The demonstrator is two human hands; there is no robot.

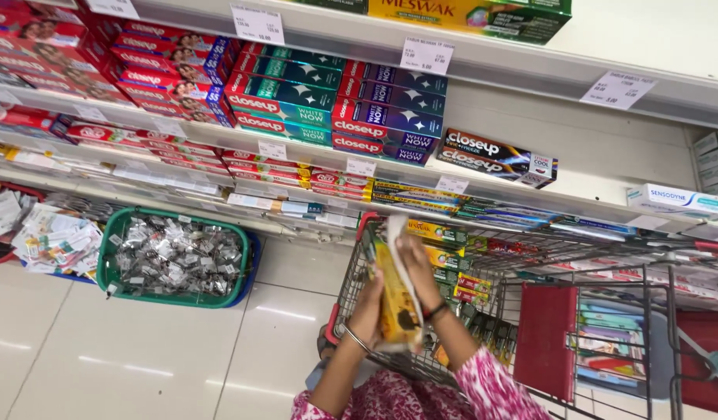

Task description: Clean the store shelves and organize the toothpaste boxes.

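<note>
Right now both hands meet over the wire shopping cart (483,268), holding one yellow packet (396,299) between them. The left hand (368,305) sits at about nine o'clock of the packet, its grip curled closed around the packet's lower left edge, with a thin bangle at the wrist. The right hand (418,268) lies at about two o'clock of the packet, its grip also closed, fingers wrapped over the upper right side where a white flap of the wrapper (398,241) sticks up toward twelve o'clock. So the packet stands nearly upright, pinched from both sides, just above the cart's near left corner. Boxes of similar yellow colour lie inside the cart at three o'clock of the hands. A green basket (110,257) of small silver sachets rests on the floor at nine o'clock, beneath shelves (530,74) of toothpaste cartons.
</note>
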